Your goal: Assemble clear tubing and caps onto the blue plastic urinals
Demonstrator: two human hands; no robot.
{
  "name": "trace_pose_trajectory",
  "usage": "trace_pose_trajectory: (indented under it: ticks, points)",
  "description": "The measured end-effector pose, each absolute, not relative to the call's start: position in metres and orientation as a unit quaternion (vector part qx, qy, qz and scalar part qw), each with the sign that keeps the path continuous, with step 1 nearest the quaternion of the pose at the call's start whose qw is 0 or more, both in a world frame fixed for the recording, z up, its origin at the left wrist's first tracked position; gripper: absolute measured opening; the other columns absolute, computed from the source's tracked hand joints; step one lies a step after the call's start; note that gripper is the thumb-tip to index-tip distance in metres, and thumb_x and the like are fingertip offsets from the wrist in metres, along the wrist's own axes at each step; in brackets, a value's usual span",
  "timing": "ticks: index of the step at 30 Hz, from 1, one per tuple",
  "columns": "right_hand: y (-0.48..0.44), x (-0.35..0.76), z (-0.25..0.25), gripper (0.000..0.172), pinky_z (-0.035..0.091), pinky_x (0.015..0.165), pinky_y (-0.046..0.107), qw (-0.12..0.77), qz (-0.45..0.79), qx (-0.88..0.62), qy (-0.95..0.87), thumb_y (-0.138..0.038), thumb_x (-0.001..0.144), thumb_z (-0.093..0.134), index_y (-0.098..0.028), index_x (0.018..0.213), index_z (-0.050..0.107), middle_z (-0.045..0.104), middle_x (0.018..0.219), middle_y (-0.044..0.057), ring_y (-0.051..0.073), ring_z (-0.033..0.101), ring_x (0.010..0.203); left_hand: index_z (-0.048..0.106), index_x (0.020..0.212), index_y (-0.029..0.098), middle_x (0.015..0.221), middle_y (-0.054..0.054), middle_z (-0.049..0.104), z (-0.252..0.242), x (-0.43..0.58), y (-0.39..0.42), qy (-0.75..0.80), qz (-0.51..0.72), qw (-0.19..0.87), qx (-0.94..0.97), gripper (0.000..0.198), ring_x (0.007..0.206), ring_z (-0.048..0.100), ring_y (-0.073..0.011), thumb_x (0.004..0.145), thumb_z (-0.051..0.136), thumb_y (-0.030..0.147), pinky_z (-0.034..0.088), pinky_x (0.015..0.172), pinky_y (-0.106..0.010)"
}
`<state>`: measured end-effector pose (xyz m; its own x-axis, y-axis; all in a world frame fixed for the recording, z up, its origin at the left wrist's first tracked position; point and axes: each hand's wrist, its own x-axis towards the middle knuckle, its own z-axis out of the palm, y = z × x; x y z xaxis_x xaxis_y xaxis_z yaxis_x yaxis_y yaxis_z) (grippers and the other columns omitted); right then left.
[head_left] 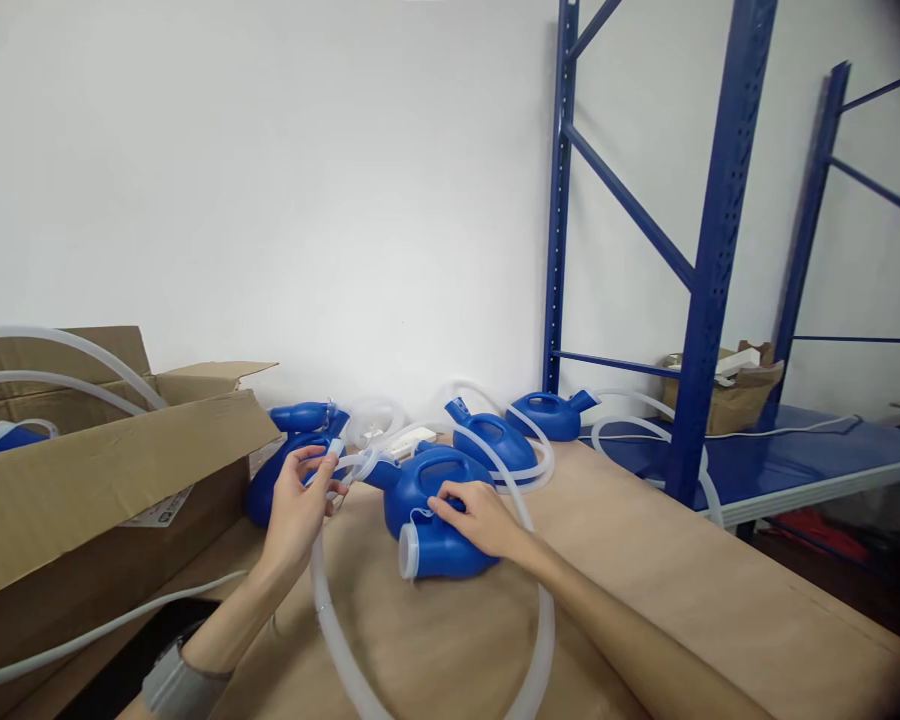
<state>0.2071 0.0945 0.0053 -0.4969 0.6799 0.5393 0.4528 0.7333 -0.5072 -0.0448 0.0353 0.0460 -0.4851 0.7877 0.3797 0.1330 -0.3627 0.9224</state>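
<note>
A blue plastic urinal bottle (454,478) lies on its side on the brown tabletop, its wide mouth with a whitish cap (409,552) facing me. My right hand (476,512) is closed over the bottle's body below its handle. Beside the bottle's narrow neck, my left hand (307,492) pinches a translucent hose (330,625) near a small whitish end piece (336,447). The fingers partly hide that grip. From there the hose hangs in a large loop toward me and comes up past the right wrist.
More blue bottles stand behind: one at left (259,490), one behind (506,445), one at far right (551,415). An open cardboard box (120,480) with hoses is at left. A blue rack post (709,260) rises at the table's right edge, beside a blue shelf (780,460).
</note>
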Motion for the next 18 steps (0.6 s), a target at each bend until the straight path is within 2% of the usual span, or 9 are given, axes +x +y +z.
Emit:
trace_pose_trajectory:
  ticks: [3, 6, 9, 11, 15, 18]
  points:
    - [0.1, 0.202, 0.005, 0.047, 0.036, 0.062, 0.026, 0.458, 0.282, -0.324, -0.778, -0.061, 0.098, 0.048, -0.02, 0.076, 0.058, 0.056, 0.066, -0.002, 0.014, 0.052, 0.064, 0.052, 0.111, 0.018, 0.099, -0.006, 0.065, 0.042, -0.046, 0.034, 0.532, 0.681, 0.242, 0.442, 0.059, 0.064, 0.066, -0.015, 0.075, 0.073, 0.059, 0.043, 0.046, -0.022]
    - [0.107, 0.197, 0.003, 0.048, 0.034, 0.051, 0.024, 0.528, 0.445, -0.314, -0.652, -0.071, 0.088, 0.055, -0.024, 0.096, 0.058, 0.048, 0.061, -0.006, 0.014, 0.047, 0.056, 0.053, 0.113, 0.017, 0.096, -0.007, 0.066, 0.04, -0.046, 0.031, 0.545, 0.655, 0.268, 0.449, 0.061, 0.07, 0.067, -0.0174, 0.07, 0.077, 0.053, 0.045, 0.049, -0.023]
    - [0.108, 0.195, 0.004, 0.054, 0.042, 0.051, 0.023, 0.576, 0.555, -0.285, -0.529, -0.069, 0.083, 0.067, -0.029, 0.118, 0.057, 0.062, 0.075, -0.004, 0.015, 0.057, 0.064, 0.058, 0.114, 0.015, 0.102, -0.01, 0.066, 0.038, -0.042, 0.028, 0.538, 0.618, 0.276, 0.502, 0.062, 0.072, 0.067, -0.0178, 0.07, 0.076, 0.055, 0.045, 0.051, -0.025]
    - [0.104, 0.194, 0.008, 0.054, 0.048, 0.054, 0.024, 0.584, 0.61, -0.259, -0.469, -0.061, 0.082, 0.073, -0.034, 0.125, 0.056, 0.068, 0.091, -0.003, 0.016, 0.063, 0.073, 0.06, 0.116, 0.015, 0.109, -0.012, 0.065, 0.035, -0.038, 0.026, 0.53, 0.6, 0.269, 0.535, 0.063, 0.07, 0.068, -0.0175, 0.074, 0.071, 0.06, 0.044, 0.049, -0.025]
    - [0.094, 0.195, 0.016, 0.051, 0.058, 0.065, 0.029, 0.577, 0.676, -0.202, -0.411, -0.044, 0.078, 0.083, -0.035, 0.121, 0.059, 0.071, 0.099, -0.003, 0.017, 0.067, 0.084, 0.064, 0.115, 0.017, 0.108, -0.01, 0.068, 0.029, -0.026, 0.019, 0.518, 0.581, 0.235, 0.582, 0.056, 0.062, 0.066, -0.0157, 0.081, 0.063, 0.062, 0.044, 0.047, -0.026]
    - [0.092, 0.193, 0.018, 0.04, 0.061, 0.076, 0.034, 0.597, 0.677, -0.165, -0.399, -0.039, 0.076, 0.087, -0.029, 0.108, 0.064, 0.069, 0.088, -0.004, 0.016, 0.066, 0.084, 0.068, 0.107, 0.019, 0.097, -0.007, 0.072, 0.024, -0.017, 0.013, 0.521, 0.569, 0.176, 0.612, 0.043, 0.06, 0.063, -0.015, 0.086, 0.061, 0.056, 0.049, 0.053, -0.028]
